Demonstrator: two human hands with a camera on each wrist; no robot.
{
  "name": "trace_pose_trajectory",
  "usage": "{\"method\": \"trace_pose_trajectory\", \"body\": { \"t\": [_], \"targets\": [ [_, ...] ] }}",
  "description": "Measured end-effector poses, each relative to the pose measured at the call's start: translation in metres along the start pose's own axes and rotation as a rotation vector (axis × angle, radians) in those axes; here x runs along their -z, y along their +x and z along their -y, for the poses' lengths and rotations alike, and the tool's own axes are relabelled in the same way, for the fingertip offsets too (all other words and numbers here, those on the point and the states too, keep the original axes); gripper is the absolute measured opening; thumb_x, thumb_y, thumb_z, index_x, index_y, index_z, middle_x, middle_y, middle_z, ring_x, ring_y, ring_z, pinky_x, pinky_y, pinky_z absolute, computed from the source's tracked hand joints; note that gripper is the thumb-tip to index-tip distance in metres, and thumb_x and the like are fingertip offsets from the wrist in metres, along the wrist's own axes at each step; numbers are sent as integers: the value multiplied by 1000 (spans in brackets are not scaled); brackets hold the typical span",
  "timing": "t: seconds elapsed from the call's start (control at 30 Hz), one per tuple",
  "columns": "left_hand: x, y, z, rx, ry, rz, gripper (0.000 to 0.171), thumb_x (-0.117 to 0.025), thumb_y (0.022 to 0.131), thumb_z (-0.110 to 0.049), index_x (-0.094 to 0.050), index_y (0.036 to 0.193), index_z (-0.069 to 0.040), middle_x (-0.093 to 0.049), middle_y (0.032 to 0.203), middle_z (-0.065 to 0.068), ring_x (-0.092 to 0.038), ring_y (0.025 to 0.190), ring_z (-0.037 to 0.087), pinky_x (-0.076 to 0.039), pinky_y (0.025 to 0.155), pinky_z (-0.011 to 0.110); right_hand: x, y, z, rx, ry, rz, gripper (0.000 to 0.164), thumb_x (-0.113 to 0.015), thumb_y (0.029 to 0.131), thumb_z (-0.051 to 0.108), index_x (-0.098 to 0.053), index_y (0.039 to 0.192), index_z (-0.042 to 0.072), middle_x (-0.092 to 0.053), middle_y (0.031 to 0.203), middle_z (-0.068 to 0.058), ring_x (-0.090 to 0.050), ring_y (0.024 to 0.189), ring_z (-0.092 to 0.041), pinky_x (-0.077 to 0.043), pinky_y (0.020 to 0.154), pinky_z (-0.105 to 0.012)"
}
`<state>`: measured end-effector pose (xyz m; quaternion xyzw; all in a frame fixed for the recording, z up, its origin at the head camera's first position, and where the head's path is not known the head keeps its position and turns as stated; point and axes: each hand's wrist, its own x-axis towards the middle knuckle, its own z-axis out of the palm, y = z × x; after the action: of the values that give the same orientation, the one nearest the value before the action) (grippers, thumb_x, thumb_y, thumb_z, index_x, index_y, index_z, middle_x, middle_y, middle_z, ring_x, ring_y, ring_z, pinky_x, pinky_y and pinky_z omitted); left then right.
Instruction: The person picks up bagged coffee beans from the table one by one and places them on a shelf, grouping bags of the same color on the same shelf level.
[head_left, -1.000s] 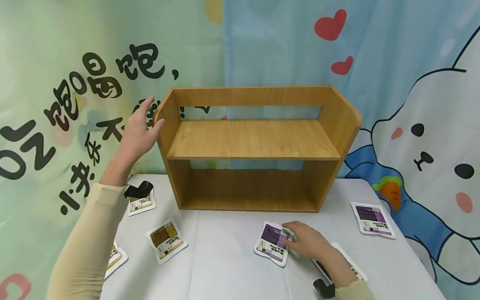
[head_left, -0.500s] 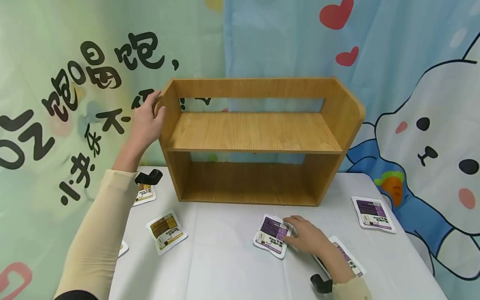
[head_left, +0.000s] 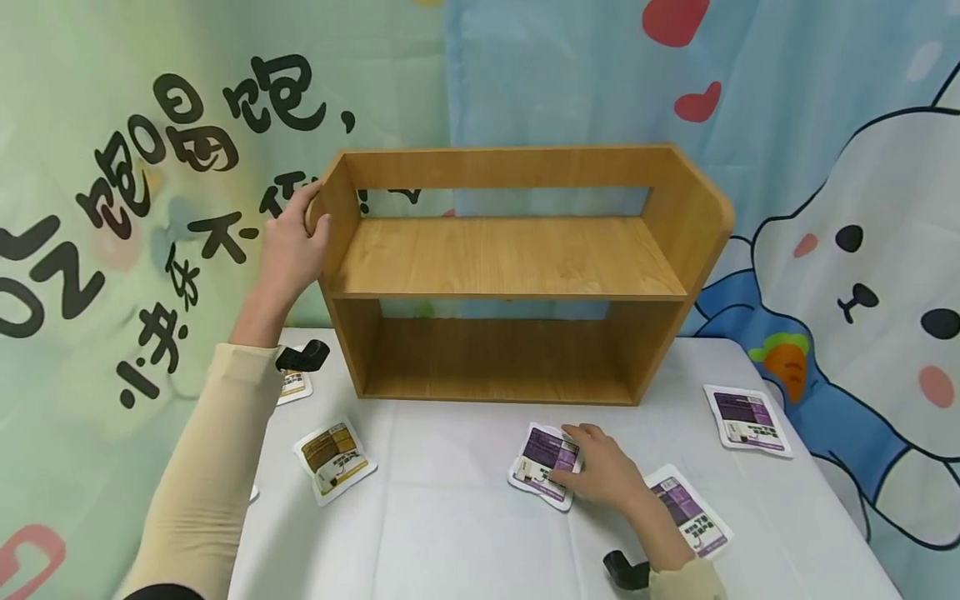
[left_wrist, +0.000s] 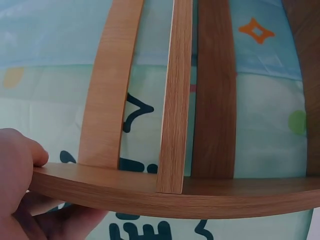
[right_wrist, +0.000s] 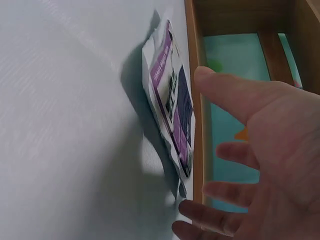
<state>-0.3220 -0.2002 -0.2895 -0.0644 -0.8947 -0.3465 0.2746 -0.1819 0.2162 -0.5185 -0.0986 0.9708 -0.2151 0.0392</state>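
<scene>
A two-tier wooden shelf (head_left: pixel 517 258) stands upright on the table. My left hand (head_left: pixel 292 246) grips its left side panel (left_wrist: pixel 135 192) near the top, thumb inside and fingers outside in the left wrist view. Below the shelf, my right hand (head_left: pixel 603 467) hovers over a white packet with a purple label (head_left: pixel 546 462). In the right wrist view that packet (right_wrist: pixel 172 105) lies beside the right hand (right_wrist: pixel 255 155), its thumb and fingers loosely spread with nothing between them.
Other purple-label packets lie near my right wrist (head_left: pixel 690 510) and at the table's right edge (head_left: pixel 748 421). A brown-label packet (head_left: pixel 334 460) lies front left, with another (head_left: pixel 295 385) partly behind the left wrist strap. A printed curtain (head_left: pixel 555 75) hangs behind the shelf.
My left hand has moved from just beside the shelf's left panel to gripping it. The right hand has shifted slightly over the purple-label packet. The whole view has tilted down a little.
</scene>
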Motion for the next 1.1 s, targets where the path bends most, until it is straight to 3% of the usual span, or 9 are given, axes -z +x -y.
{"method": "trace_pose_trajectory", "body": {
  "t": [0.07,0.3,0.43,0.6,0.87,1.1],
  "targets": [
    [0,1,0,1,-9,-3,47,-49,101,-23,-42,148,-22,-60,127,20,-65,97,34,-54,79,47,-1,5,4,-9,-20,-10,82,-79,76,44,-49,138,0,-48,133,-29,-49,117,-48,-43,90,-61],
    [-3,2,1,-5,-23,-24,47,-50,101,-21,-42,147,-20,-60,126,21,-66,98,35,-54,77,47,-6,14,10,-42,-71,-7,92,-87,64,48,-52,134,-1,-57,116,-25,-54,99,-42,-46,81,-57],
    [-5,2,0,-8,-28,-31,47,-50,101,-22,-42,147,-21,-59,128,20,-65,101,35,-54,78,48,-8,17,12,-59,38,-69,95,-93,58,34,-50,135,-2,-52,115,-25,-55,93,-38,-46,80,-54],
    [-6,0,2,-14,-31,-51,47,-52,100,-22,-44,146,-21,-62,123,21,-67,92,35,-55,73,47,-16,21,25,-120,222,-157,101,-92,60,12,-36,142,-4,-38,123,-32,-54,101,-45,-46,87,-57],
    [-5,-4,5,-24,-28,-78,46,-50,100,-22,-45,146,-20,-65,115,21,-66,80,33,-53,66,46,-30,20,37,-49,317,-241,67,-76,78,3,-46,139,4,-53,131,-28,-49,119,-49,-38,96,-61],
    [-7,-5,6,-51,-27,-99,45,-51,100,-20,-46,144,-17,-66,106,22,-64,75,32,-51,62,44,-37,16,45,-100,369,-264,50,-63,80,-1,-56,130,0,-60,113,-25,-58,101,-38,-46,86,-54]
  ]
}}
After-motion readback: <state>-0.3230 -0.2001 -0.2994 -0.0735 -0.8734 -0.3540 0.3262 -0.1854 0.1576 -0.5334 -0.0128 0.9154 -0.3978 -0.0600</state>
